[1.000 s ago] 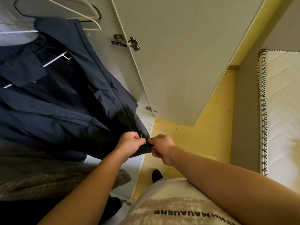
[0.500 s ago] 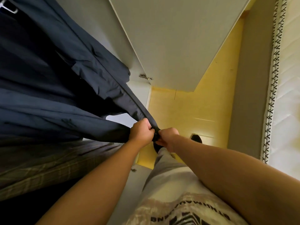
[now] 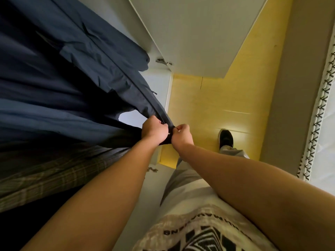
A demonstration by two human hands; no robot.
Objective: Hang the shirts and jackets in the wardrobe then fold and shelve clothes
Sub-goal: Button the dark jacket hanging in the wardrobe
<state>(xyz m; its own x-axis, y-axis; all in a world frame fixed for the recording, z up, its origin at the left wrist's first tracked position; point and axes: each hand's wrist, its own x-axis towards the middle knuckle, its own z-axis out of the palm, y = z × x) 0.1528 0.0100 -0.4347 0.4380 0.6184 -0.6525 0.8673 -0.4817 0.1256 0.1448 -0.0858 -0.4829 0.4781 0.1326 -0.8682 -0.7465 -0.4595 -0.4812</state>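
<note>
A dark navy jacket (image 3: 76, 73) hangs inside the wardrobe at the left, its hem pulled out toward me. My left hand (image 3: 154, 130) grips the left side of the hem at the bottom of the zip. My right hand (image 3: 182, 135) pinches the other side of the hem right beside it; the two hands nearly touch. The zip's end is hidden between my fingers. Below the jacket lies a plaid garment (image 3: 54, 174) in the wardrobe.
The white wardrobe door (image 3: 195, 33) stands open ahead. The floor (image 3: 208, 105) is yellow, with my black shoe (image 3: 225, 138) on it. A bed with a quilted white mattress (image 3: 326, 109) runs along the right edge.
The view has tilted further down, so the hangers and rail left the frame. Both hands stay on the jacket's hem and have drawn it out tighter toward me.
</note>
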